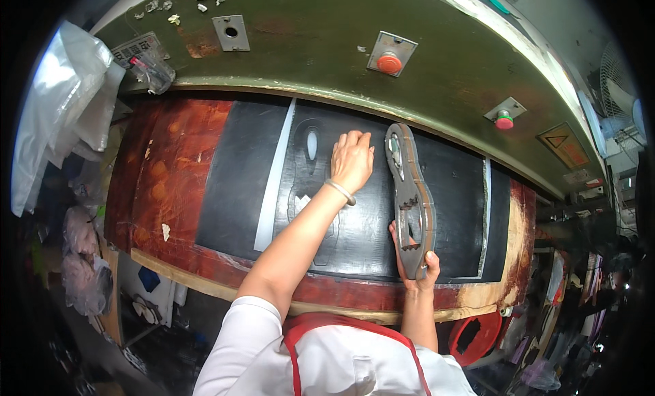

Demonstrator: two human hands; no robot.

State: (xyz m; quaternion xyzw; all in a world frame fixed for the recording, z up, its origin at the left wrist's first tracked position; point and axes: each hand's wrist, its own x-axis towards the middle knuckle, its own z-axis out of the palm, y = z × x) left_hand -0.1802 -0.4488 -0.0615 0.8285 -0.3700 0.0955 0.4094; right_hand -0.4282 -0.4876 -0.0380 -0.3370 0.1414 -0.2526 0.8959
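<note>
My right hand grips the lower end of a grey sole-shaped cutting die, thumb on its right side, fingers to the left. The die is tilted up on edge over a black sheet, and its inner blades and openings show. My left hand, with a bangle at the wrist, is over the sheet left of the die's upper end. Its fingers are curled down; whatever they may hold is hidden. Beside it, a sole-shaped outline with a pale oval hole marks the sheet, partly covered by my left forearm.
A green machine beam spans the far side, with a red button and another button. Reddish worn board lies under the sheets. Clear plastic bags hang at left; a red basket stands below the front edge at right.
</note>
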